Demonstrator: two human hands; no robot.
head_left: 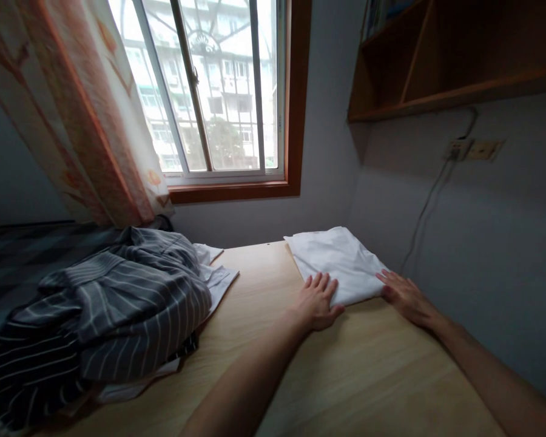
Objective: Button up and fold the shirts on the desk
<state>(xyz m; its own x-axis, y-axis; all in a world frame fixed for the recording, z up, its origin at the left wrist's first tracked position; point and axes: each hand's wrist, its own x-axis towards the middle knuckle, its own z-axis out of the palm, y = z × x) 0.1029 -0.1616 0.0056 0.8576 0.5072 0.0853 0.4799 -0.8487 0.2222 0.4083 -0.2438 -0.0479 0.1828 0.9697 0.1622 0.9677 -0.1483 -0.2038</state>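
A folded white cloth garment [339, 261] lies flat near the far right corner of the wooden table [255, 303]; its exact kind does not show. My left hand [317, 302] rests on its near left corner, fingers spread and palm down. At the near right corner, my right hand [408, 298] touches the cloth's edge with its fingers stretched out. Neither hand grips anything. To the left, a heap of grey and black striped clothes [141, 303] sits on the table, bunched up.
White papers [221, 285] stick out from under the striped heap. A checked bed cover [22, 255] lies beyond it on the left. A wooden shelf [418, 91] hangs above the right wall's socket [459, 149] and cable. The window [209, 91] and curtain [95, 121] are behind.
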